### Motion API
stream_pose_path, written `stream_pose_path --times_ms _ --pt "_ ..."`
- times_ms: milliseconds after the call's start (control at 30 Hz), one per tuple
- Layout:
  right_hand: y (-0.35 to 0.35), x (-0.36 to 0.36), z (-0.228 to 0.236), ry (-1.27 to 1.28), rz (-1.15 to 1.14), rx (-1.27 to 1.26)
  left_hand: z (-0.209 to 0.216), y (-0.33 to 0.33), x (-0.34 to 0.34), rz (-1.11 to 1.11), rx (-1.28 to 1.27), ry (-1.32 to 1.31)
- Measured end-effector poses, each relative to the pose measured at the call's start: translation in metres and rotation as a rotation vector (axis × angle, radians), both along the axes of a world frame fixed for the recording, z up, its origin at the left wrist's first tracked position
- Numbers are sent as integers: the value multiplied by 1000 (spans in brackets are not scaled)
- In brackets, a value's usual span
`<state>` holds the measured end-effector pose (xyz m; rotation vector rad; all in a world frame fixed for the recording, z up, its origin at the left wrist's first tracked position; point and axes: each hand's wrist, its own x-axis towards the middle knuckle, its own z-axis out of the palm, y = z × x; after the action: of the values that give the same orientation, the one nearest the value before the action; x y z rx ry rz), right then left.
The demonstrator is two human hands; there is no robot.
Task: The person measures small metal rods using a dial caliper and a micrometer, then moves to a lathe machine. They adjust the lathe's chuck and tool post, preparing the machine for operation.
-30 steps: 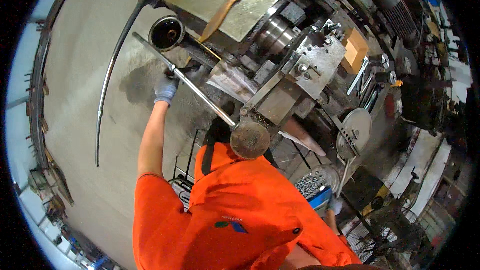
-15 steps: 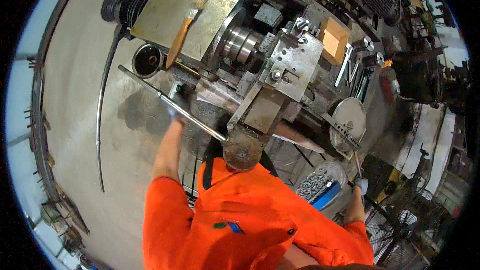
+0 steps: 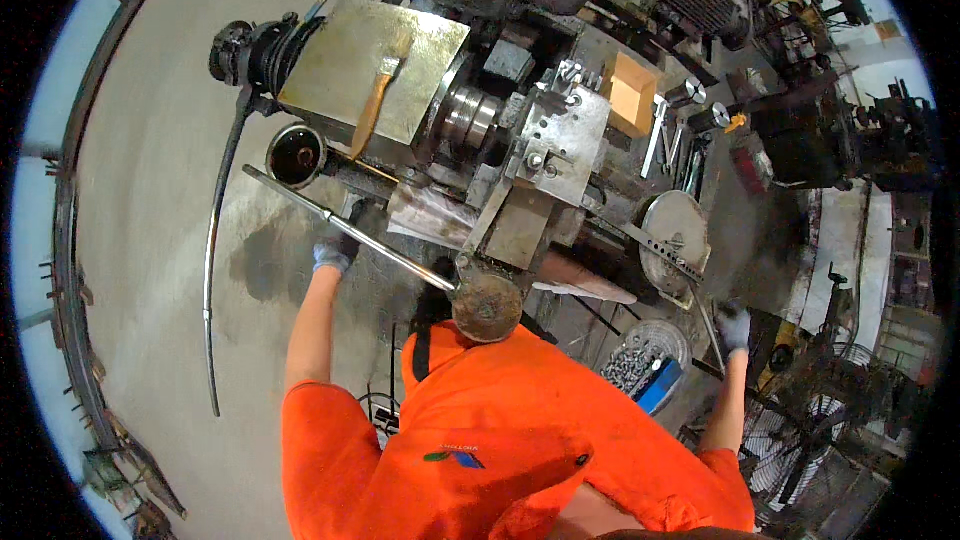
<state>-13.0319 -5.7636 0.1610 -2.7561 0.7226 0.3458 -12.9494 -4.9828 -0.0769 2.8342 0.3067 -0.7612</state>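
Note:
My left hand (image 3: 336,248), in a grey glove with darkened fingers, reaches below the long metal lever (image 3: 385,252) at the machine's front left. What its fingers touch there is hidden in shadow. On the right, my gloved right hand (image 3: 735,325) is beside a thin metal rod (image 3: 706,325), with a small gap seen between them; its dark fingers blur into the background. Between my arms stands a small metal lathe with a shiny cylindrical spindle (image 3: 468,118) and a drilled tool block (image 3: 565,145). The lever ends at a round, worn metal disc (image 3: 487,307) close to my body.
A wooden-handled brush (image 3: 372,112) lies on the metal cover (image 3: 325,70). Beside it is a round can of dark liquid (image 3: 296,155). An open cardboard box (image 3: 632,95) and wrenches (image 3: 655,138) lie behind. A tub of small metal parts (image 3: 640,358) and a fan (image 3: 805,445) are at right.
My right hand has moved forward and away from the rod's lower end. My left hand has shifted slightly left, showing more of its glove. The whole view has shifted a little.

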Motion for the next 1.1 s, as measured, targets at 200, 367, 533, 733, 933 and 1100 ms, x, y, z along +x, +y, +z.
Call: stream_pose_path --times_ms 200,367,533,733,933,1100 --pt "244 145 92 -369 355 545 120 56 -19 192 -248 -205" --pt "395 207 66 -559 963 181 218 112 -40 353 -413 -661" --pt "447 240 52 -102 1020 122 193 205 -123 577 -129 -743" --pt "441 242 33 -247 935 212 182 141 -166 890 -16 -714" --pt "442 245 28 -245 970 137 192 127 -166 925 75 -605" --pt "440 239 40 -241 978 146 181 41 -170 1016 190 -594"
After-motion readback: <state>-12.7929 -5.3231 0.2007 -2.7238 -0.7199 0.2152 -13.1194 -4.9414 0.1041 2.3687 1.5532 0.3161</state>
